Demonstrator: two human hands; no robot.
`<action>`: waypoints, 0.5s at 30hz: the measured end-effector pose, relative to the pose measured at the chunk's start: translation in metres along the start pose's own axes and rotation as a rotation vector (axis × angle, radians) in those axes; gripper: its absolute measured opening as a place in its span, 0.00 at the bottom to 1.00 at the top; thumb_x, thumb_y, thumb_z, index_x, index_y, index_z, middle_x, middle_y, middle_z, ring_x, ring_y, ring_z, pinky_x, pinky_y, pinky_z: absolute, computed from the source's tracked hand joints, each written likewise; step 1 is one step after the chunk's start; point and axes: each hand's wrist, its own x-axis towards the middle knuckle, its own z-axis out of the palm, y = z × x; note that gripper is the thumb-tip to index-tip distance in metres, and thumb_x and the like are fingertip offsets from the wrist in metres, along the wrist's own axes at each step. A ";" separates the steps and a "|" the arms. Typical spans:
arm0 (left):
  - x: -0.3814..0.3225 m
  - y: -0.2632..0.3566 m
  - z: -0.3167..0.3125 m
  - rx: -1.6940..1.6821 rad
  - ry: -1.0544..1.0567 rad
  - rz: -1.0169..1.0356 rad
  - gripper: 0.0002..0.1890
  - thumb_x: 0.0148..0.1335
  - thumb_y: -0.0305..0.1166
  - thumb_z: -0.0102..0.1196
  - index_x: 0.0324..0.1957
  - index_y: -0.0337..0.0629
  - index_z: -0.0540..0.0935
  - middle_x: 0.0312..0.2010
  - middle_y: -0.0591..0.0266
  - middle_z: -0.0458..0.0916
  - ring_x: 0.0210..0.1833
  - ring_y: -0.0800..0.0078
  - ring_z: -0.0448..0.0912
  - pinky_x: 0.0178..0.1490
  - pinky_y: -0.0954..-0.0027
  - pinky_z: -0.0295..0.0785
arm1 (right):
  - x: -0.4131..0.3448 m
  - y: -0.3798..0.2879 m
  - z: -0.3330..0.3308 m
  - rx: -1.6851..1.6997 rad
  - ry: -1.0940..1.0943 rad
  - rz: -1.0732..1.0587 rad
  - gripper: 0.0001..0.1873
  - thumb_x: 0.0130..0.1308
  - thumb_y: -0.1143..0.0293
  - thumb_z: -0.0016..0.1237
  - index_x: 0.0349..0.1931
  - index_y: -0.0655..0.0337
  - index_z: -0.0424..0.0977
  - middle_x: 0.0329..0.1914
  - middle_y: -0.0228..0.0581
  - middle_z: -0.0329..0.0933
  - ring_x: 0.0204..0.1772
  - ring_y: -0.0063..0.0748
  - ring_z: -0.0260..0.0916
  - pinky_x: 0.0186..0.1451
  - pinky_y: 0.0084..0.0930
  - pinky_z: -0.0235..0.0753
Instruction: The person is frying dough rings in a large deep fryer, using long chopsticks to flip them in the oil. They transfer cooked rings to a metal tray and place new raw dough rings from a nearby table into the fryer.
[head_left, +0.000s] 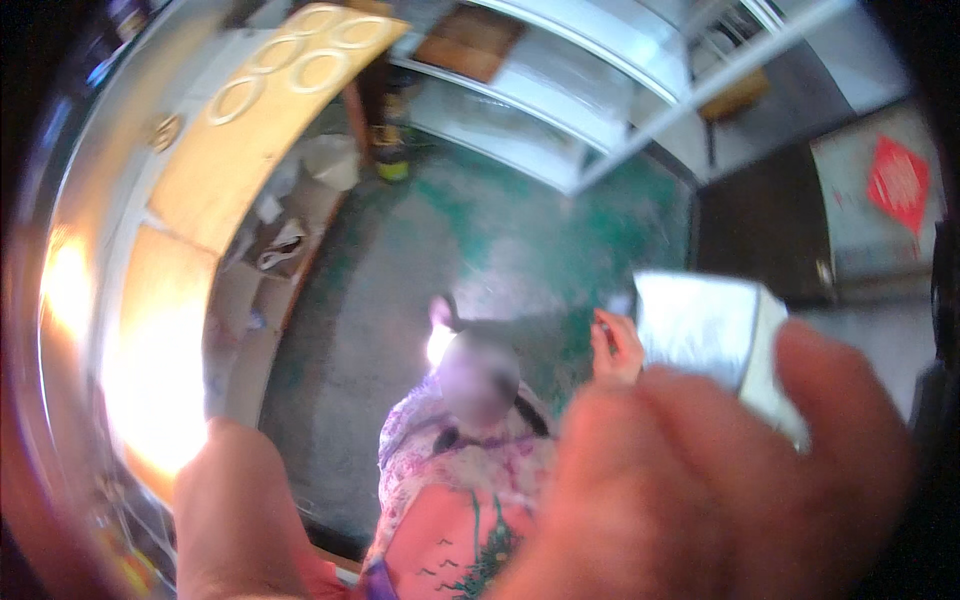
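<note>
My right hand (712, 480) is large and blurred, close to the camera at the lower right. Its fingers are bent around the near side of a pale box-shaped thing (697, 322); the lower part of that thing is hidden, and whether the hand grips it I cannot tell. Beside its left edge shows a smaller hand (616, 349) with curled fingers; whose it is stays unclear. At the lower left, a blurred bare rounded part, seemingly of my left hand or arm (232, 510), overlaps a strong glare. Below the middle lies pink clothing (442, 532) with a dark green print.
A yellow wooden counter (202, 172) with several pale rings (319, 71) curves along the left, over cluttered shelves (247, 292). White-framed glass shelving (525, 112) stands ahead on a worn green floor (525, 210). A red diamond-shaped paper (898, 186) hangs at right.
</note>
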 end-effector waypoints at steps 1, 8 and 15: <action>-0.004 -0.012 -0.011 0.016 0.013 -0.050 0.21 0.42 0.22 0.54 0.44 0.38 0.72 0.33 0.55 0.75 0.30 0.60 0.76 0.31 0.65 0.72 | 0.022 -0.004 0.019 -0.041 -0.037 -0.033 0.10 0.57 0.76 0.48 0.40 0.63 0.74 0.38 0.43 0.74 0.39 0.33 0.72 0.40 0.23 0.72; -0.076 -0.099 -0.070 -0.053 0.219 -0.470 0.23 0.42 0.23 0.53 0.46 0.37 0.71 0.34 0.54 0.74 0.30 0.58 0.76 0.29 0.64 0.72 | 0.155 -0.101 0.114 0.195 -0.400 -0.124 0.12 0.59 0.74 0.48 0.44 0.63 0.73 0.34 0.37 0.75 0.35 0.27 0.72 0.39 0.20 0.72; -0.256 -0.234 -0.027 -0.406 0.802 -1.154 0.18 0.57 0.21 0.48 0.52 0.33 0.70 0.41 0.57 0.77 0.41 0.71 0.77 0.46 0.72 0.72 | 0.263 -0.155 0.283 0.692 -0.697 0.150 0.14 0.61 0.74 0.47 0.47 0.67 0.71 0.33 0.35 0.75 0.31 0.20 0.71 0.33 0.15 0.72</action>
